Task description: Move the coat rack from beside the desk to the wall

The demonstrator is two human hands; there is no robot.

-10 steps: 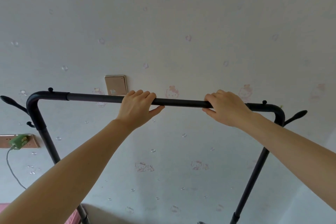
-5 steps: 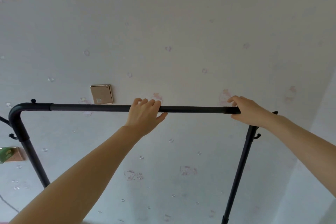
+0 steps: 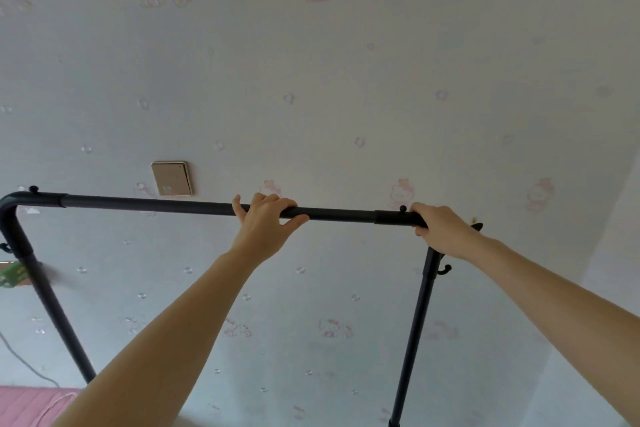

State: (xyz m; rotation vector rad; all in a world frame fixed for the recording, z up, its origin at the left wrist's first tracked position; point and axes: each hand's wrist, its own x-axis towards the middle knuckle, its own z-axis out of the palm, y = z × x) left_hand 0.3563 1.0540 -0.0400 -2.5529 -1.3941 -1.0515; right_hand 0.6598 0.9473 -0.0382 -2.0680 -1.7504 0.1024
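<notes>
A pale wall [image 3: 346,80] papered with faint pink cartoon cats and small bubble motifs is seen filling the frame. A tan wall switch [image 3: 172,178] is fixed at centre left. A green plug [image 3: 10,274] is seen at the left edge, a cable [image 3: 24,362] trailing below, pink fabric [image 3: 27,406] at lower left.

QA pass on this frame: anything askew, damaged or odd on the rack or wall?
Nothing stands out. The coat rack looks intact, both hands grip its top bar: left hand mid-bar, right hand at the right corner. The wall switch looks tilted, plausibly from the wide-angle view.
</notes>
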